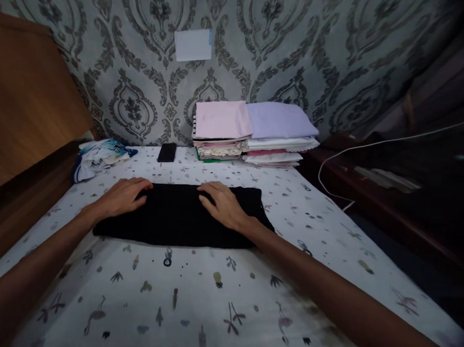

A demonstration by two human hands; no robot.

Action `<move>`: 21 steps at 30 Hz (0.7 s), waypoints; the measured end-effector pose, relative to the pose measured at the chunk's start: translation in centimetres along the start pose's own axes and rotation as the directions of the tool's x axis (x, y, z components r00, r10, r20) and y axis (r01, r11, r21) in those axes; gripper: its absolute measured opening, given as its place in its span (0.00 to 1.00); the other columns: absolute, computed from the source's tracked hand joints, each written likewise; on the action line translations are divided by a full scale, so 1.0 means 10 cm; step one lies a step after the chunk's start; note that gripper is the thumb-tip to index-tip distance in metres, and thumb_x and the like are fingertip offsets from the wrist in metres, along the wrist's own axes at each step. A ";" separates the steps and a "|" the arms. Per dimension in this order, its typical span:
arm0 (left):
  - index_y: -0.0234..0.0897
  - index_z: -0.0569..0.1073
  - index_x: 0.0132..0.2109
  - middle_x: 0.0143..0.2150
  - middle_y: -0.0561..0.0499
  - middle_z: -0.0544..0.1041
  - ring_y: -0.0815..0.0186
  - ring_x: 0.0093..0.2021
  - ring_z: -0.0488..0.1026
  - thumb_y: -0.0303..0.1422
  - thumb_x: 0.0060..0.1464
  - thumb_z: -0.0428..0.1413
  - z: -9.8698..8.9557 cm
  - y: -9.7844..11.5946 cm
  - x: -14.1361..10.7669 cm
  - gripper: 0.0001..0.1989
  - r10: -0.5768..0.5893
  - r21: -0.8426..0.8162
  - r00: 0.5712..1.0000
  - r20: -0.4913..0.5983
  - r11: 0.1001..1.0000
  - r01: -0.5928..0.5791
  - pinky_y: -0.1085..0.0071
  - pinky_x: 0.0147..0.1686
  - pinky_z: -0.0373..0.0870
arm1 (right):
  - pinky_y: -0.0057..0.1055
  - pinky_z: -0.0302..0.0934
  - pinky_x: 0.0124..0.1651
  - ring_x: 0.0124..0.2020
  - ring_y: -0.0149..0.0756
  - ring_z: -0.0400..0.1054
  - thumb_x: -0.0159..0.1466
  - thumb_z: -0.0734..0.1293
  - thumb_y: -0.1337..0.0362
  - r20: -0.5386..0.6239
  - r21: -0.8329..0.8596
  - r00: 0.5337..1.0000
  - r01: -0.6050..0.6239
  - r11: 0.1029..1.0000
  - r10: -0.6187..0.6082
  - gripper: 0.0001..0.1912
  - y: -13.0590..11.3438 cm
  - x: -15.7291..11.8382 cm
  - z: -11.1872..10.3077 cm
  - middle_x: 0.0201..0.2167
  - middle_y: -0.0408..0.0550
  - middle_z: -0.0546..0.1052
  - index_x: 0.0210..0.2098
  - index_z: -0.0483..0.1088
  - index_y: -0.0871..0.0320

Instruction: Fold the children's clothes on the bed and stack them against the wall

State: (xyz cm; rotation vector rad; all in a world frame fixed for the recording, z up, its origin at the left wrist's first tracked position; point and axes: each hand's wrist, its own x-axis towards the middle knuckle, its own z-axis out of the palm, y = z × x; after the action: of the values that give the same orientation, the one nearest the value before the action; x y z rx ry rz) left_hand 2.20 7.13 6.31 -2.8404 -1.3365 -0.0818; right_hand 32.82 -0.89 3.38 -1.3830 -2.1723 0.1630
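Note:
A black folded cloth (174, 219) lies flat on a white printed bedsheet (193, 297), its long side running left to right. My left hand (126, 197) rests on the cloth's left end, thumb apart from the fingers. On the right half, my right hand (225, 205) lies on the same cloth, palm down, with its thumb spread away from the fingers. Both hands are open and touch the cloth near its far edge. Which garment it is, I cannot tell.
Behind the cloth stand two folded stacks, one topped with pink fabric (221, 119), the other with lilac fabric (280, 121). A black phone (166, 152) lies left of them. Further left is a crumpled white-and-blue garment (101, 157). A white cable (327, 166) hangs at the right.

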 end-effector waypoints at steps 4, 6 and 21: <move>0.41 0.72 0.56 0.52 0.42 0.74 0.52 0.52 0.72 0.40 0.61 0.46 0.08 0.21 0.02 0.20 0.077 0.004 0.996 0.050 0.997 -0.077 0.58 0.52 0.67 | 0.56 0.42 0.70 0.73 0.49 0.45 0.73 0.55 0.53 0.235 -0.100 0.972 0.023 0.995 0.001 0.27 0.00 0.04 0.21 0.71 0.56 0.56 0.68 0.61 0.53; 0.42 0.73 0.54 0.53 0.42 0.73 0.53 0.53 0.72 0.41 0.61 0.46 0.10 0.19 -0.03 0.19 0.037 -0.010 0.997 0.069 0.999 -0.036 0.61 0.49 0.68 | 0.58 0.37 0.71 0.74 0.49 0.41 0.73 0.53 0.50 0.312 -0.112 0.949 -0.010 0.994 0.045 0.28 0.04 0.02 0.28 0.72 0.55 0.54 0.69 0.58 0.52; 0.38 0.55 0.72 0.74 0.40 0.53 0.51 0.74 0.48 0.54 0.64 0.40 0.48 0.31 0.00 0.37 -0.084 -0.113 0.995 0.051 0.990 0.090 0.48 0.69 0.45 | 0.55 0.39 0.72 0.73 0.47 0.44 0.73 0.50 0.47 0.230 -0.212 0.949 -0.166 0.963 0.214 0.33 0.26 -0.12 0.19 0.72 0.56 0.54 0.70 0.55 0.57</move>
State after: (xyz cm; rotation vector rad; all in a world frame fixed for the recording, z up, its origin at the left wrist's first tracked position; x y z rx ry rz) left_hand 4.82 5.24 1.56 -2.8933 -1.5131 -0.0981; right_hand 34.33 -0.33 0.32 -1.7670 -2.3032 0.2181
